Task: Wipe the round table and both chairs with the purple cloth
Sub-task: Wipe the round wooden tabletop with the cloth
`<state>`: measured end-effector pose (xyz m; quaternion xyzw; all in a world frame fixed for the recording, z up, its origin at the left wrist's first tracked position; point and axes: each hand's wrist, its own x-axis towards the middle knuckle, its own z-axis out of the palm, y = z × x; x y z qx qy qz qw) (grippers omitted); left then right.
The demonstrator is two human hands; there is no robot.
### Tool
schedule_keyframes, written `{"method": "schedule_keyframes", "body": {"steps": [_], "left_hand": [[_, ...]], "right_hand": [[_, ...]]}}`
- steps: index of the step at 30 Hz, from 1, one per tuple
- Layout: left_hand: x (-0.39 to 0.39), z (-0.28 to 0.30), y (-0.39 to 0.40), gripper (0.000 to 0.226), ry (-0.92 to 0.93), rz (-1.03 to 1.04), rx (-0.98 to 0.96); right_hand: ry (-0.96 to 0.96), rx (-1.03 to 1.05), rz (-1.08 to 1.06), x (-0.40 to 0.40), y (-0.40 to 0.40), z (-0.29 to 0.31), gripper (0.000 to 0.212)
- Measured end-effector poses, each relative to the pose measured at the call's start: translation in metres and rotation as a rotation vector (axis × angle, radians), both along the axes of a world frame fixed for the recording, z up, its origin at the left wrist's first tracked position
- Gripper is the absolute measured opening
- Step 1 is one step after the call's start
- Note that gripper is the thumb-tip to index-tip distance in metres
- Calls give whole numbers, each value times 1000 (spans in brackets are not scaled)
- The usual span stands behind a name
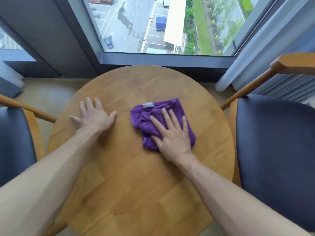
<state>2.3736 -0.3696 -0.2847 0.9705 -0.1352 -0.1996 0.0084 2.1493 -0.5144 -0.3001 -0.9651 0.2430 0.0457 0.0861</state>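
The round wooden table (136,176) fills the middle of the view. A crumpled purple cloth (148,116) with a grey label lies right of the table's centre. My right hand (172,135) presses flat on the cloth's near right part, fingers spread. My left hand (95,114) rests flat on the bare tabletop to the left, fingers apart, holding nothing. One chair (276,150) with a dark seat and wooden frame stands at the right. The other chair (13,143) stands at the left, partly cut off by the frame edge.
A large window (162,24) with a dark frame rises just behind the table, looking down on a street. A light curtain (255,53) hangs at the right, behind the right chair's wooden arm. Pale floor shows at the left of the table.
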Motion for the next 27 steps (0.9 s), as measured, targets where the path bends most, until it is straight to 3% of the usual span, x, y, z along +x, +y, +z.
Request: {"method": "schedule_keyframes", "body": {"steps": [4,8,14,22,27], "left_hand": [[-23,-2,-17,61,-124,-123,-105],[-50,1,-48,57,-89,-274,-171],[-76,-5,-78,58,-91,-318,-154],[-74,-7,-79,62,-183,-367,-24],[-74,7,-100,59,-141,-331,32]], "right_hand": [[51,-39,-247,-33,-85,2,62],[-16,-68,-370,-75,-89,1,59],[-73,-19,-248,-72,-49,-3,65],[28,68,-41,67,-112,3,87],[-4,-9,-61,59,-134,-3,81]]}}
